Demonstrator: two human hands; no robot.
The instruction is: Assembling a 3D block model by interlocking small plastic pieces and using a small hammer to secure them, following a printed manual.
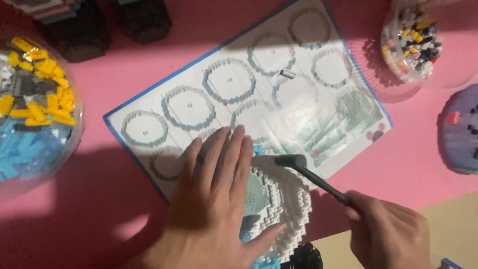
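The left hand lies flat and open on the white brick model on the pink table, while the right hand grips a black tool, tapping bricks down; careful aim seems needed.

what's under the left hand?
The left hand lies flat on a round white brick model with a pale teal centre. The model's rim shows to the right, where the right hand holds a black tool against it. The model's left half is covered.
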